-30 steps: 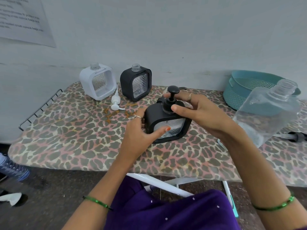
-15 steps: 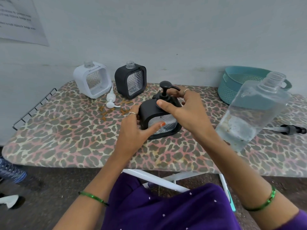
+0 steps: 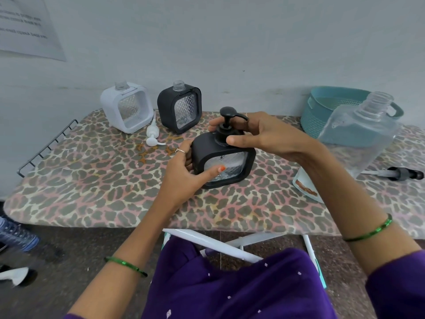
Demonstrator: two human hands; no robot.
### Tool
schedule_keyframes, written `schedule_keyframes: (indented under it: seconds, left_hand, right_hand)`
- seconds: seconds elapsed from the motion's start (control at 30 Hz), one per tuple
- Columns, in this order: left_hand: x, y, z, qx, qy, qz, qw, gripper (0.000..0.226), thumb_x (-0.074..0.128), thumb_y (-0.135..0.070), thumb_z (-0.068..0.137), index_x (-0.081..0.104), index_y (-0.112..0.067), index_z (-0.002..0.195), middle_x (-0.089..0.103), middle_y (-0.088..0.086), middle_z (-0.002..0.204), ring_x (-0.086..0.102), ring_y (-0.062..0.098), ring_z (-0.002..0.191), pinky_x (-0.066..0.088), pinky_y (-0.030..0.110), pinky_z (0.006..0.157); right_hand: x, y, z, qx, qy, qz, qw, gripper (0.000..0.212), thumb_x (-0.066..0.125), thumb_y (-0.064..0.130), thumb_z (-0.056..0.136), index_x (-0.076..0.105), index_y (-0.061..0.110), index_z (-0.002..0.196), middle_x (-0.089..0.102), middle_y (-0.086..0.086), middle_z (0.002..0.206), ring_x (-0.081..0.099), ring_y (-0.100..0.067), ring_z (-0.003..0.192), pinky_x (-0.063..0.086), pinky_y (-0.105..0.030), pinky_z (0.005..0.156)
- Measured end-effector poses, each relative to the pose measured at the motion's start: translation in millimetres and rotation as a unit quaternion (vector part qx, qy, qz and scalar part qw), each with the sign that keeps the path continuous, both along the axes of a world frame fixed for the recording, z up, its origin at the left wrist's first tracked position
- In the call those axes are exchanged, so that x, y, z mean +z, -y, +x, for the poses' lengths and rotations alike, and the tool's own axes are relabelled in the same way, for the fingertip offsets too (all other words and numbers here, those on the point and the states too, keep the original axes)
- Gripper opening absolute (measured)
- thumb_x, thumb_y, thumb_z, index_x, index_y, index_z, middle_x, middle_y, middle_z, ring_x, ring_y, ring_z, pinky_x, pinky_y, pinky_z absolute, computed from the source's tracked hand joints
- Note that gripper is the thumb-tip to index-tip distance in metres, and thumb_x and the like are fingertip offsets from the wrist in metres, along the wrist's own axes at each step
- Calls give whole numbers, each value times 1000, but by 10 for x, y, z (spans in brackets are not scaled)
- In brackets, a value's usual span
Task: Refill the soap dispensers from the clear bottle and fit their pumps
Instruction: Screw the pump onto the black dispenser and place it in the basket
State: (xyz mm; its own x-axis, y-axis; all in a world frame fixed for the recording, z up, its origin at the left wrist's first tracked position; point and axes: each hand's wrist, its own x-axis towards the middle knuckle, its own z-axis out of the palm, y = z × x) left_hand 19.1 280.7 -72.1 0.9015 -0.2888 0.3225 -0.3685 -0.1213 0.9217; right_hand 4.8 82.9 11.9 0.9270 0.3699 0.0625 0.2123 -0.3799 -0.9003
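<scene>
A black soap dispenser [image 3: 249, 157] stands mid-board with a black pump [image 3: 226, 122] in its neck. My left hand [image 3: 184, 171] grips the dispenser's left side, thumb across its clear front. My right hand [image 3: 264, 137] curls round the pump's collar from the right. At the back stand a white dispenser [image 3: 126, 107] and a second black dispenser [image 3: 179, 109], both with bare open necks. A white pump [image 3: 153, 134] lies on the board between them. The clear bottle [image 3: 358, 134], uncapped and partly filled, stands at the right. Another black pump [image 3: 400, 173] lies at the far right.
The leopard-print ironing board [image 3: 92, 185] carries everything and has a wire rack [image 3: 46, 148] at its left end. A teal basket [image 3: 322, 113] sits at the back right behind the clear bottle. A small packet [image 3: 305, 187] lies under my right forearm. The wall is close behind.
My right hand has shifted its hold round the pump collar, and the pump's spout now points right. My left hand keeps its hold on the dispenser.
</scene>
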Motion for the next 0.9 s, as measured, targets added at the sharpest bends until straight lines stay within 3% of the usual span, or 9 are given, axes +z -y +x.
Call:
schedule_keyframes:
  seconds: [0.17,0.27,0.37,0.5,0.67,0.77,0.83,0.9]
  left_hand:
    - [-14,36,21,14,-10,7,1000,57,82,-32,67,51,-35,114,65,-13,110,63,-2,99,52,16,81]
    - [-6,23,13,17,1,8,1000,54,82,-26,70,51,-31,113,65,-14,107,63,-4,97,51,13,77]
    - [-13,45,-3,24,25,26,999,53,82,-24,71,51,-23,114,64,-13,105,63,-6,94,49,10,74]
    - [-28,67,-1,40,52,42,997,52,82,-25,72,50,-20,113,63,-14,100,63,-5,89,48,9,69]
    - [-45,87,-17,61,96,66,991,53,81,-34,70,51,-11,108,60,-14,90,62,0,82,52,17,63]
    - [-31,75,-25,46,84,54,994,53,77,-40,71,51,-17,111,62,-13,93,63,1,83,51,16,65]
    - [-12,56,-21,29,48,34,998,51,78,-36,70,50,-25,112,63,-14,98,64,-2,87,51,14,68]
    - [-2,38,-13,17,18,11,1000,52,80,-28,71,50,-28,114,64,-13,101,64,-2,91,50,13,72]
  right_hand:
    - [-112,-27,65,-40,29,43,998,33,65,5,87,63,10,120,67,-1,121,57,-9,120,43,-32,106]
    - [-219,-110,29,-94,56,91,990,30,65,-1,85,66,17,110,70,7,110,61,-5,112,46,-27,101]
    - [-269,-173,-36,-142,79,115,980,32,66,-3,84,65,12,112,69,5,110,61,-2,111,45,-23,101]
    - [-325,-302,-107,-210,97,120,965,36,67,-2,84,64,18,115,67,12,103,61,11,97,46,-9,87]
    - [-406,-488,-182,-332,127,58,933,36,70,21,84,66,20,120,69,12,109,61,-5,109,49,-29,97]
    - [-465,-633,-210,-391,150,18,908,41,63,40,80,65,26,119,69,9,110,55,-21,119,44,-44,101]
    - [-453,-676,-214,-399,164,0,902,36,64,41,82,66,26,114,62,13,100,55,-19,112,45,-40,98]
    - [-360,-628,-215,-372,165,-9,913,15,68,32,85,63,30,99,48,21,89,55,-5,96,44,-20,91]
